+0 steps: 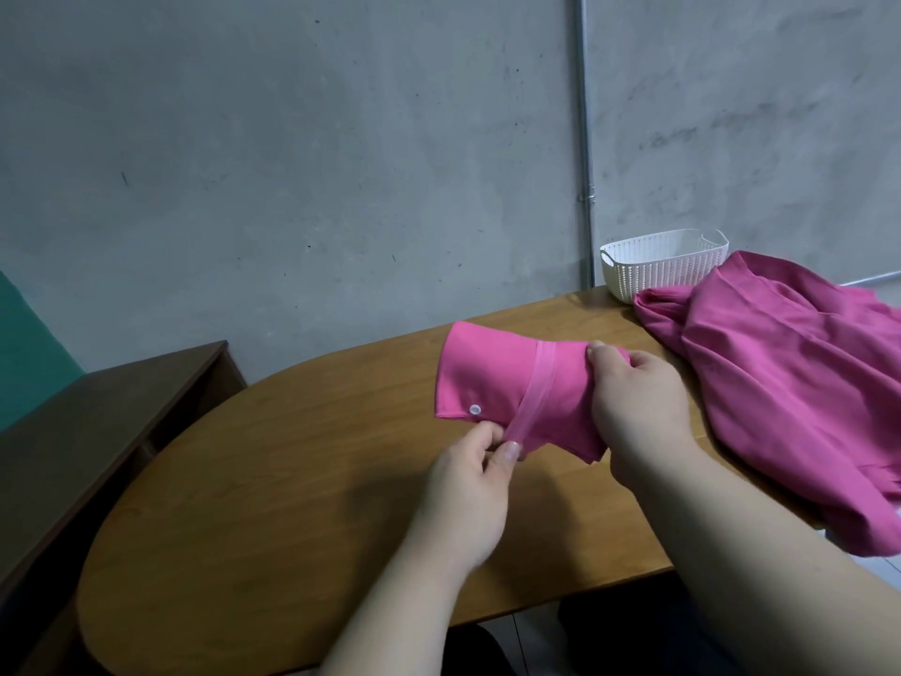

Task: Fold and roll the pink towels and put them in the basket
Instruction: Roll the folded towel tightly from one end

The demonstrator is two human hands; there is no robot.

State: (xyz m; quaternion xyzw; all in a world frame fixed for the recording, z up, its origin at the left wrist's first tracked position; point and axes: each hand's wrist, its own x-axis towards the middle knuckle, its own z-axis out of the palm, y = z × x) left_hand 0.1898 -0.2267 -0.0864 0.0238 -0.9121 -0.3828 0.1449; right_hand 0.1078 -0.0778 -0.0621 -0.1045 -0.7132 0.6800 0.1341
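Note:
A rolled pink towel (492, 378) lies on the wooden table (292, 480), with a white snap button near its lower left corner. A lighter pink elastic band (536, 387) runs across the roll. My left hand (468, 500) pinches the band's near end between thumb and fingers. My right hand (634, 407) grips the right end of the roll. A heap of loose pink towels (790, 383) lies at the table's right side. Behind that heap, at the far edge by the wall, stands a white perforated basket (653, 270) that looks empty.
A dark brown cabinet (97, 431) stands left of the table, lower than its top. A grey concrete wall with a vertical metal pipe (582, 139) rises right behind the table. The table's left end is rounded.

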